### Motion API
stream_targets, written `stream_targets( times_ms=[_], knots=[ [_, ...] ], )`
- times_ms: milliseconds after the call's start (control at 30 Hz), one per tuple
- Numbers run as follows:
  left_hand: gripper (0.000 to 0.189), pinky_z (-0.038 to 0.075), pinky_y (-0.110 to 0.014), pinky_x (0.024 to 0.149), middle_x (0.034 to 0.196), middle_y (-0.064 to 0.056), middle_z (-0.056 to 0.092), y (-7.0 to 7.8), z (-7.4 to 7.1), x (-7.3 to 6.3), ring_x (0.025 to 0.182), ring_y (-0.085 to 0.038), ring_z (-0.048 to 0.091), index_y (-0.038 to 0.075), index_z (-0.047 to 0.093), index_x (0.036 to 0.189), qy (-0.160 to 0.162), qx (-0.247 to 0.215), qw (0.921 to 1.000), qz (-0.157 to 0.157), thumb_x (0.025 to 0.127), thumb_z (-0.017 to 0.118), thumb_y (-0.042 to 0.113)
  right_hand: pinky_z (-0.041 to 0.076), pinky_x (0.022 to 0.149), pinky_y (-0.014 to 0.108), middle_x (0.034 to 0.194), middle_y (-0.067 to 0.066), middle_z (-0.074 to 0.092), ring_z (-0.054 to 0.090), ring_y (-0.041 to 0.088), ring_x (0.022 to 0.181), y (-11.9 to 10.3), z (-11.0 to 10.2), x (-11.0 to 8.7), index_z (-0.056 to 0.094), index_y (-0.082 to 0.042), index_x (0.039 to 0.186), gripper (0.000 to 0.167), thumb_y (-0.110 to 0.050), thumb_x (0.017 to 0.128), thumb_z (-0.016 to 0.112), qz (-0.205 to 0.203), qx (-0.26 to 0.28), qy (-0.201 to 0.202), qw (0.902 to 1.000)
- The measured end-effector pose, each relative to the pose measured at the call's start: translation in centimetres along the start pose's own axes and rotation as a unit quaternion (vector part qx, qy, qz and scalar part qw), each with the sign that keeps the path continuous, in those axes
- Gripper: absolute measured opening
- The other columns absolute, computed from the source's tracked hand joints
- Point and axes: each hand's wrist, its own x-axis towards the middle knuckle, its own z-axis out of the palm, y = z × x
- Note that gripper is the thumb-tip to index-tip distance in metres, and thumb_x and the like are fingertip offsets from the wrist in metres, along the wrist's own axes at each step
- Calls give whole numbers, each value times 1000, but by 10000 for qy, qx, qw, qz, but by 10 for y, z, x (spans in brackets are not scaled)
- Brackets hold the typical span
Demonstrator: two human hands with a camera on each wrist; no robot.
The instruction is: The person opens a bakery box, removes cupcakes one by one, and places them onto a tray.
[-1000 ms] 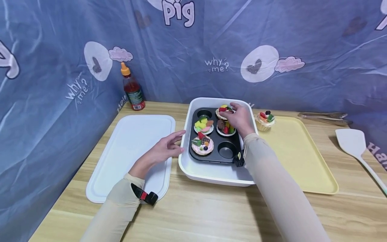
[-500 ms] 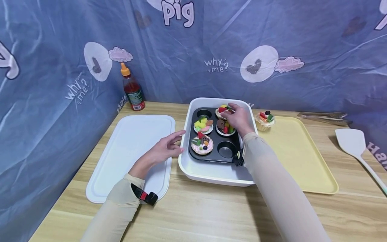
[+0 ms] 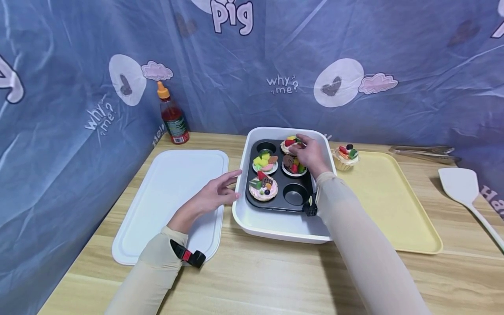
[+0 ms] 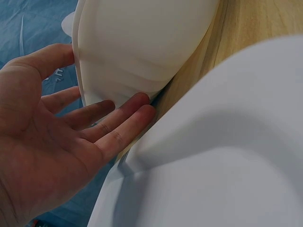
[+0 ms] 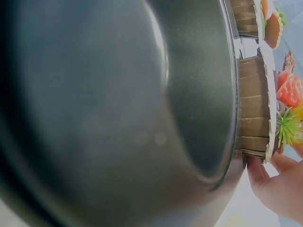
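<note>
My right hand point(image 3: 312, 154) pinches a fruit-topped cupcake point(image 3: 290, 143) between thumb and fingers at the back right cup of a dark muffin tin point(image 3: 284, 202). The tin sits inside a deep white bin point(image 3: 271, 228). In front of that hand is a cupcake with chocolate and fruit point(image 3: 292, 167); its pleated wrapper point(image 5: 253, 106) shows in the right wrist view. The tin's left column bears a cupcake with yellow fruit point(image 3: 264, 162) and a pink-cream one point(image 3: 263, 190). My left hand point(image 3: 212, 192) has its fingers loosely spread, fingertips right at the bin's left wall point(image 4: 137, 52).
A white tray point(image 3: 173, 188) lies left of the bin, a yellow tray point(image 3: 390, 205) right of it. Another cupcake point(image 3: 344, 158) stands at the yellow tray's back left corner. Tongs point(image 3: 423, 152) and a white spatula point(image 3: 458, 186) lie at right. A sauce bottle point(image 3: 173, 118) stands back left.
My right fingers have shifted very slightly left over the back right cupcake. The left hand, the tin and the bin stay in place.
</note>
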Motion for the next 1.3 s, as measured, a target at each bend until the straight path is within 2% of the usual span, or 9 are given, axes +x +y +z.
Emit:
stream_targets(
  times_ms=[267, 433, 567, 800, 1067, 1300],
  knots=[
    [70, 50, -40, 105, 160, -21, 37, 0, -1, 0, 135, -40, 53, 11, 30, 159, 46, 25, 10000, -52, 98, 63, 7, 50, 90, 35, 128, 21, 67, 61, 26, 100, -2, 0, -1, 50, -7, 149, 53, -16, 99, 65, -112, -226, 50, 9997],
    [70, 49, -44, 107, 161, -20, 37, -1, -1, -2, 134, -40, 53, 13, 31, 159, 102, 108, 9998, -123, 98, 64, 9, 48, 82, 30, 129, 19, 67, 60, 25, 98, -2, 0, -2, 53, -7, 146, 51, -16, 98, 66, -84, -322, 71, 9994],
    [70, 50, -44, 106, 160, -20, 37, -1, -1, -2, 134, -40, 54, 13, 30, 159, 98, 86, 9998, -126, 98, 64, 9, 49, 85, 31, 130, 18, 67, 60, 24, 100, -2, 1, -1, 54, -6, 146, 50, -14, 97, 65, -97, -280, 116, 9995],
    [70, 52, -39, 103, 159, -21, 38, -1, 0, 0, 134, -40, 54, 12, 30, 159, 64, 32, 9999, -128, 98, 64, 8, 51, 102, 41, 139, 17, 62, 61, 26, 111, -2, 0, -2, 54, -6, 145, 50, -12, 97, 65, 90, -67, 116, 9999],
    [70, 50, -41, 105, 159, -21, 39, -1, 1, 0, 134, -40, 54, 13, 31, 159, 74, 51, 9999, -142, 98, 64, 8, 53, 98, 41, 130, 22, 66, 63, 28, 110, -2, 0, -3, 53, 1, 144, 47, -7, 98, 61, 17, 48, 128, 9999],
    [70, 51, -43, 105, 159, -21, 39, 0, 1, 0, 134, -40, 54, 13, 30, 159, 64, 60, 9999, -116, 98, 64, 8, 52, 99, 40, 130, 22, 66, 62, 26, 109, -2, 1, -2, 55, 2, 142, 45, -9, 98, 61, 75, 83, 212, 9997]
  ],
)
